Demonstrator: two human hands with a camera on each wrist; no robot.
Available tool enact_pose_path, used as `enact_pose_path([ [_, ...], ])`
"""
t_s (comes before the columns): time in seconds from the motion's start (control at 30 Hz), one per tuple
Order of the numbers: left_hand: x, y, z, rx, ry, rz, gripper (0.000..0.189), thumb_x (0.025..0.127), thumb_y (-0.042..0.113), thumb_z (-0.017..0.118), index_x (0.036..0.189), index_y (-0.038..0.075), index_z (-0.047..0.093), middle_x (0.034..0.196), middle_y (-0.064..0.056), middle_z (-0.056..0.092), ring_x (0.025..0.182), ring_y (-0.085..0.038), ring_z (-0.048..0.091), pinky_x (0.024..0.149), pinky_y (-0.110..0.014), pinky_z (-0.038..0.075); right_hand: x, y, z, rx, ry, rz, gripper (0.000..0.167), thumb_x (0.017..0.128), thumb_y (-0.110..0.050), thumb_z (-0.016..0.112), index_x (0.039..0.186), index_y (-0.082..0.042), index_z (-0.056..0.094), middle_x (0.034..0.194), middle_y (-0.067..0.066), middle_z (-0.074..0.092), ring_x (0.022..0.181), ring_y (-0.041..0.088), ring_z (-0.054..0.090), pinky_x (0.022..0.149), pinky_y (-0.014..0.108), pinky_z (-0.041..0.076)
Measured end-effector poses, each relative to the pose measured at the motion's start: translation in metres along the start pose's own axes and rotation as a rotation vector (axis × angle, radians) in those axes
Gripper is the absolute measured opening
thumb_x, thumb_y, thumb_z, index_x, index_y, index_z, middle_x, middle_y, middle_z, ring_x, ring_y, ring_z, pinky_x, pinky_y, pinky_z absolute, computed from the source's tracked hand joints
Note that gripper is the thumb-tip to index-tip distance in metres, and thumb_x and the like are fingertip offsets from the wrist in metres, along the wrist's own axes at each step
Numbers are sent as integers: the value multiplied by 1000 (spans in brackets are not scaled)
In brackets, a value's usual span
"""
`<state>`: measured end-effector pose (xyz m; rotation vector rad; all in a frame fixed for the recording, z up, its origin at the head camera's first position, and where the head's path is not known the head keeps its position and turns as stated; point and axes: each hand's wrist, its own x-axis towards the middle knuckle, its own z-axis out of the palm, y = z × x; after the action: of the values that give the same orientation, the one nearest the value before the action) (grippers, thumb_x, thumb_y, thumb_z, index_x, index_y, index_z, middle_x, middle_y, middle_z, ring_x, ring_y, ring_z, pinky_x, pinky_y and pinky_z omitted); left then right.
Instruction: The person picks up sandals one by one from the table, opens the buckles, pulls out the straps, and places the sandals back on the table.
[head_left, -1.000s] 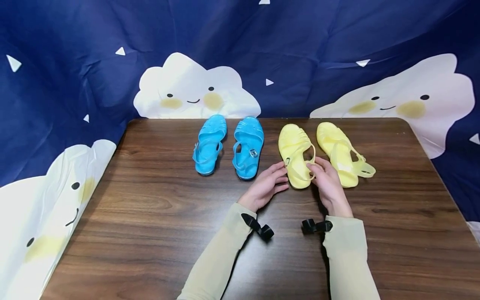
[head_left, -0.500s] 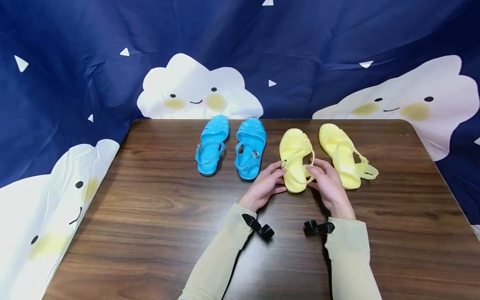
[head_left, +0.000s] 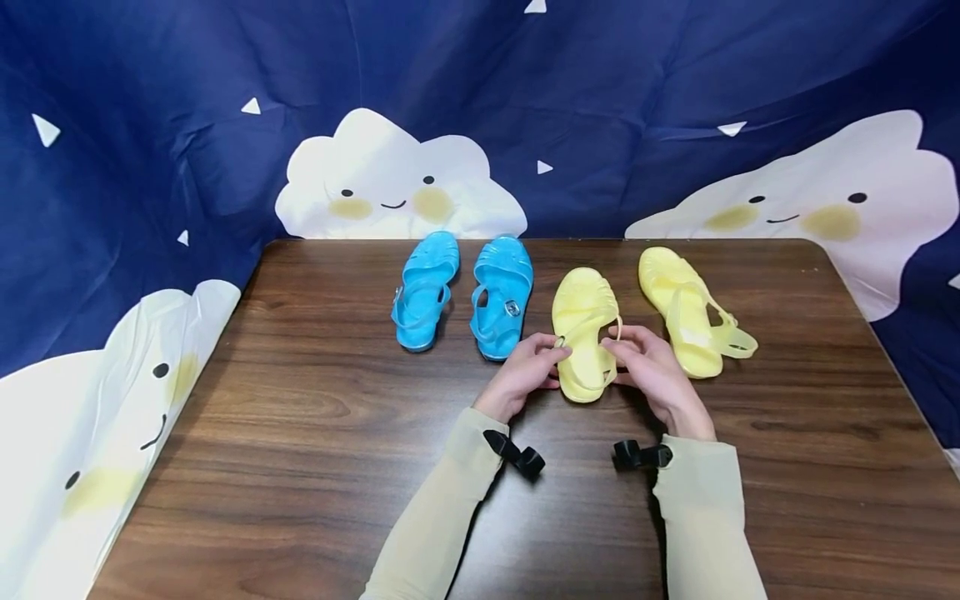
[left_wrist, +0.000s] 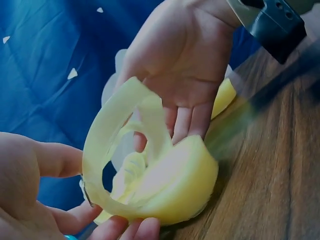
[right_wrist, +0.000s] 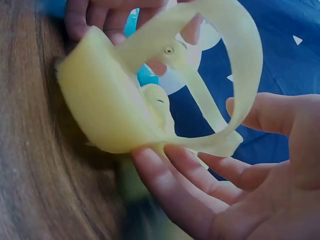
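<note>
A yellow jelly sandal lies between my two hands, toe pointing to the far edge. My left hand holds its left side, thumb by the small buckle and fingers along the sole. On the other side my right hand grips the sandal, with the thumb at the strap and fingertips against the sole edge. In the left wrist view the sandal's heel faces the camera, its strap standing up in a loop. The right wrist view shows the same heel close to the wooden surface.
A second yellow sandal lies just right of my right hand, its heel strap splayed out. Two blue sandals stand side by side at left. The brown wooden table ends at a blue cloud-print cloth.
The held yellow sandal has come nearer to me and slightly left, with its toe turned straighter. Both hands have moved along with it, and the left thumb now lies over its buckle side.
</note>
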<state>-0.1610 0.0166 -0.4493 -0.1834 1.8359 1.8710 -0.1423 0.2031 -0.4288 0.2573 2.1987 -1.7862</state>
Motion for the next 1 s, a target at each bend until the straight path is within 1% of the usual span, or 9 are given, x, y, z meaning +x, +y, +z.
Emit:
enact_pose_path([
  [0.1,-2,2,-2,42,0,-10,30,94,20,61,119,4,57,84,1,56,68,-11,53,61,-23,51,0,-1,0,-21,-18,1,53,98,-29,54,137,3,38,119,12,56,87,4,60,72,25,55],
  [0.27,-4,3,-7,84,-11,-33,28,95,22,61,116,5,57,85,0,57,69,-12,54,60,-23,51,1,-2,-2,-33,-51,6,47,98,-27,55,131,4,42,108,4,59,84,8,62,72,26,56],
  [0.43,-11,0,-9,156,-13,-29,25,94,23,61,112,5,59,83,0,58,70,-13,56,59,-23,51,-1,0,-5,-36,-101,10,43,98,-25,55,127,4,44,104,-1,61,83,8,63,72,27,57],
  [0.53,-17,-2,-10,206,-14,-20,23,93,23,62,108,5,60,80,0,59,69,-14,57,58,-24,49,-4,0,-6,-59,-144,-3,45,99,-27,54,128,6,44,108,4,61,83,8,63,73,27,56],
  [0.63,-22,-5,-15,227,-33,-23,23,92,23,63,107,6,60,80,0,61,69,-15,59,57,-24,48,-6,1,-7,-71,-206,-35,46,100,-25,52,129,8,42,117,16,57,88,11,64,75,28,57],
  [0.7,-25,-7,-21,246,-59,-27,23,92,24,64,108,7,60,81,0,62,71,-16,61,58,-25,47,-7,2,-9,-74,-258,-53,46,100,-23,51,130,10,41,123,24,54,93,11,64,78,29,57],
  [0.77,-28,-8,-27,274,-98,-23,24,91,24,66,107,7,61,83,-2,65,72,-18,63,59,-26,48,-9,3,-10,-78,-305,-58,45,101,-22,50,130,11,40,124,27,53,97,11,64,80,31,57],
  [0.87,-34,-9,-37,335,-180,-11,23,91,25,66,106,7,64,85,-6,68,75,-19,67,60,-26,49,-12,3,-13,-91,-369,-53,44,101,-21,50,128,12,41,118,25,57,97,12,64,82,34,57],
  [1.0,-45,-9,-50,391,-285,14,20,91,23,66,102,7,67,88,-9,68,77,-20,67,62,-26,49,-16,4,-14,-112,-462,-71,39,100,-18,51,123,14,45,105,20,64,89,17,68,80,37,58],
])
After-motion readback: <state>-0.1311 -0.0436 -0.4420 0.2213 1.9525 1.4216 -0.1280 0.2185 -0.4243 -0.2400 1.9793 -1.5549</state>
